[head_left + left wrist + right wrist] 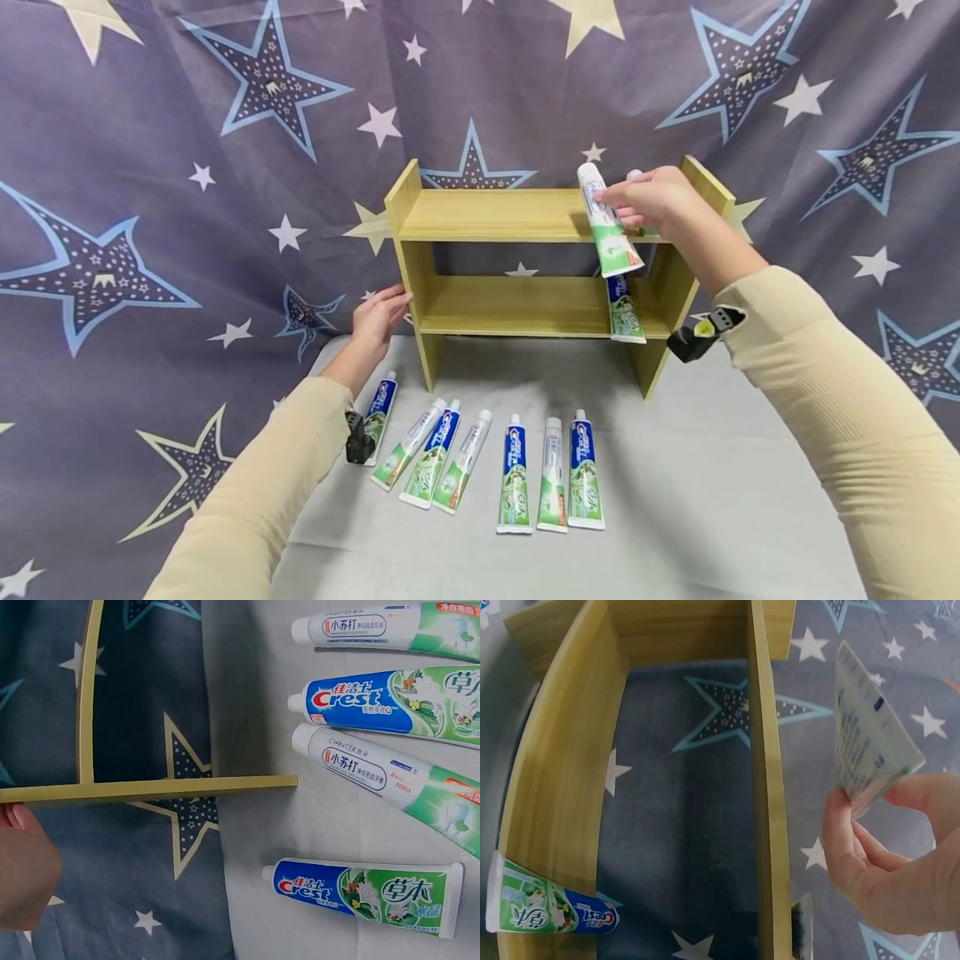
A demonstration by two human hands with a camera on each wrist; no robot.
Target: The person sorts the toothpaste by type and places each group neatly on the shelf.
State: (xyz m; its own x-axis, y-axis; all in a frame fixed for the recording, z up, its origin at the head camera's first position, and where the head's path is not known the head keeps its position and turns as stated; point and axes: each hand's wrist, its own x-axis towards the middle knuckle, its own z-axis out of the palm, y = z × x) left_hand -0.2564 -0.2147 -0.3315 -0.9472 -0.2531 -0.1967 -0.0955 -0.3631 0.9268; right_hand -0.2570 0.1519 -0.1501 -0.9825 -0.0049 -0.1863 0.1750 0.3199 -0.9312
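My right hand [662, 200] pinches a white and green toothpaste tube [611, 242] between thumb and fingers, in front of the upper board of a small wooden shelf [487, 215]. The tube's cap points up, its flat end down. Partly hidden behind that hand, another tube shows a pale cap [634, 174] above the upper board. A blue and green Crest tube [626, 315] lies at the right of the lower board, its flat end over the front edge. My left hand [377, 321] touches the shelf's left side panel with its fingers, also visible in the left wrist view.
Several toothpaste tubes lie on the pale tabletop [697, 517] in front of the shelf, among them a Crest tube [514, 479] and a white and green tube [552, 475]. One Crest tube [367, 896] lies beneath my left forearm. Behind hangs a star-patterned cloth [247, 183].
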